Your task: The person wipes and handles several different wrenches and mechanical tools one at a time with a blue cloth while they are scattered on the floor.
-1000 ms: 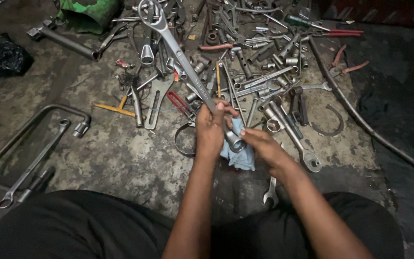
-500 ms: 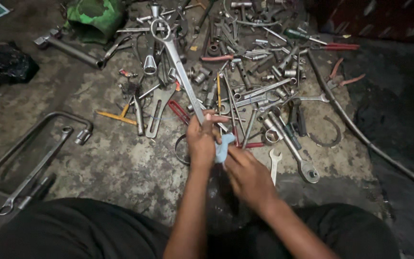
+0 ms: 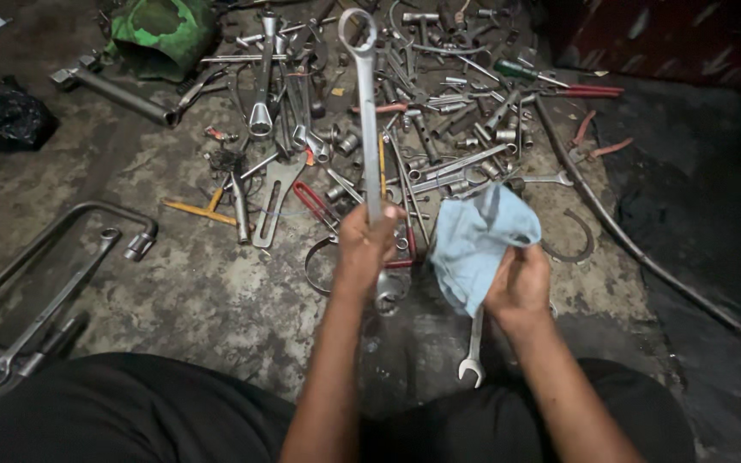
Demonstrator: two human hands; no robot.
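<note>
Fingers of left hand (image 3: 369, 240) clamp wrench (image 3: 367, 120), right hand (image 3: 521, 283) grips cloth (image 3: 476, 242) above tool-strewn stained concrete floor (image 3: 207, 291).

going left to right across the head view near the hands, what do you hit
Bent metal bar frame → socket → left hand gripping the long combination wrench → light blue cloth in the right hand → long dark rod.
</note>
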